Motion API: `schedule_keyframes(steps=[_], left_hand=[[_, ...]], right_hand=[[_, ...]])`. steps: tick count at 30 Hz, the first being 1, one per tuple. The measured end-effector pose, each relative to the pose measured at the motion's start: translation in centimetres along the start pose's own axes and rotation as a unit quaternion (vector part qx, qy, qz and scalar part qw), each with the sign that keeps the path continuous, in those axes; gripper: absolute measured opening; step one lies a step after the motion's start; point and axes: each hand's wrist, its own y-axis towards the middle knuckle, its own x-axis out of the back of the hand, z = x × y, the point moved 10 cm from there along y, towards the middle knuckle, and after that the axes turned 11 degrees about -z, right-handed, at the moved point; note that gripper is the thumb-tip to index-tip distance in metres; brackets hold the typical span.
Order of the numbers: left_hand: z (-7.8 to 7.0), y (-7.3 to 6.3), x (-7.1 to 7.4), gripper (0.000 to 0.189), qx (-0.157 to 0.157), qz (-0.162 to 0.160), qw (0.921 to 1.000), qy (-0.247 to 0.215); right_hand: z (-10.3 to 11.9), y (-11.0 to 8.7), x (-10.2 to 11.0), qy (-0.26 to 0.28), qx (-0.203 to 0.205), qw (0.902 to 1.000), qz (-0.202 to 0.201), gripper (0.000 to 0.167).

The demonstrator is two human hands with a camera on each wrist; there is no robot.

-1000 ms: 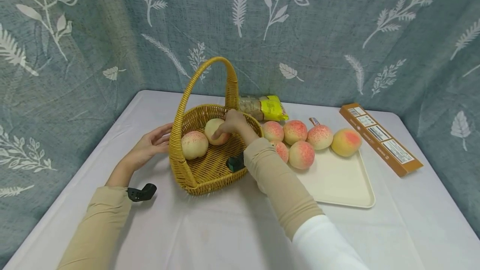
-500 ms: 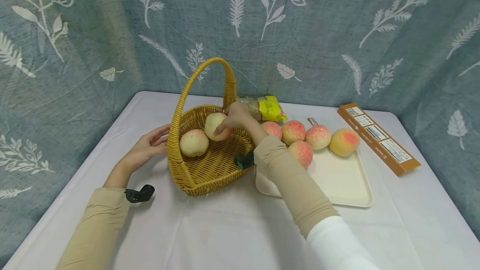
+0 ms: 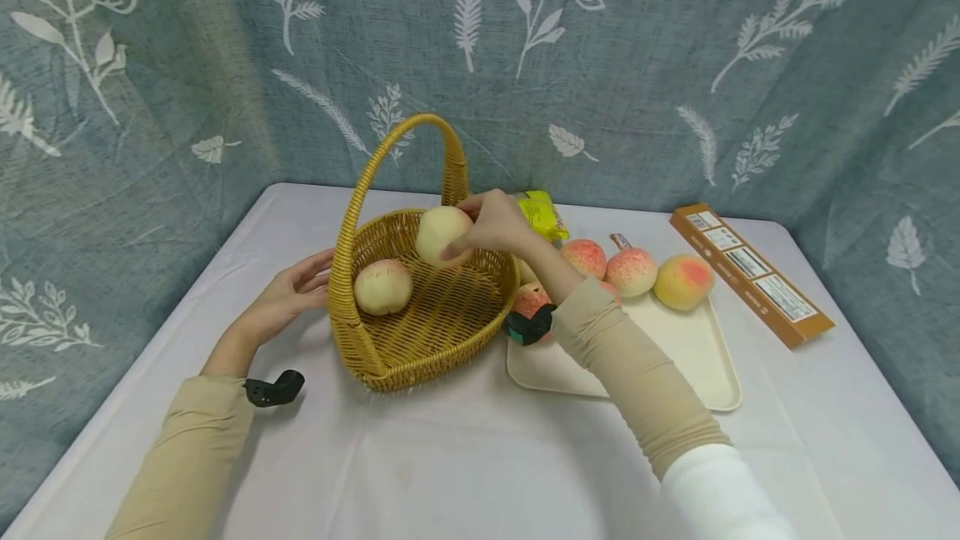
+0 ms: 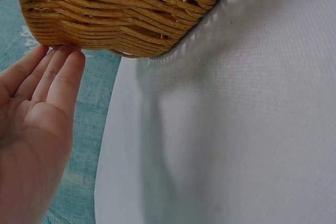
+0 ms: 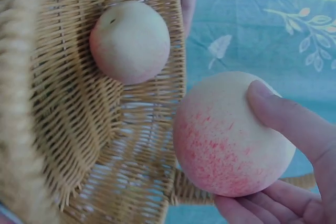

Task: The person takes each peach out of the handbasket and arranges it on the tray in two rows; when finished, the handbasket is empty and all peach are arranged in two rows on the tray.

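In the head view my right hand (image 3: 501, 230) holds a pale peach (image 3: 439, 235) above the back right of the wicker basket (image 3: 435, 361). The right wrist view shows its thumb on one side of this red-speckled peach (image 5: 228, 140) and the fingers on the other. Another peach (image 3: 383, 287) lies inside the basket at the left. My left hand (image 3: 277, 307) is at the basket's left side. Its fairly straight fingers (image 4: 65, 80) touch the woven wall in the left wrist view.
Right of the basket, a cream tray (image 3: 667, 348) bears several peaches, partly hidden by my right arm. Behind stands a yellow packet (image 3: 542, 215). A long brown box (image 3: 750, 273) and a small wrapped bar (image 3: 619, 241) lie farther right. The basket's tall handle (image 3: 360, 198) arches up.
My right hand has lifted the peach up from the basket's floor and drawn back slightly to the right. My left hand has stayed at the basket's side.
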Motion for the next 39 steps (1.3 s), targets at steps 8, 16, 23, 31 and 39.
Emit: schedule_keyframes(steps=[8,16,23,31,39], left_hand=[[0.3,0.2,0.1,0.076,0.001,-0.002,0.9998,0.02],[0.3,0.0,0.1,0.076,-0.004,-0.002,0.9996,0.026],[0.3,0.1,0.0,0.076,-0.01,0.001,0.9997,0.021],[0.3,0.3,-0.1,0.076,-0.006,0.002,0.9995,0.03],[0.3,0.3,-0.2,0.077,-0.001,0.001,0.9993,0.037]], right_hand=[[-1.0,-2.2,2.4,0.049,0.029,0.9979,-0.03,0.073],[-2.6,-5.1,5.2,0.065,0.013,0.9963,-0.055,0.073],[-5.0,-7.3,7.5,0.148,-0.032,0.9858,-0.072,0.073],[-8.6,-9.5,9.7,0.145,-0.062,0.983,-0.095,0.07],[-12.5,-11.8,12.0,0.159,-0.101,0.9756,-0.113,0.073]])
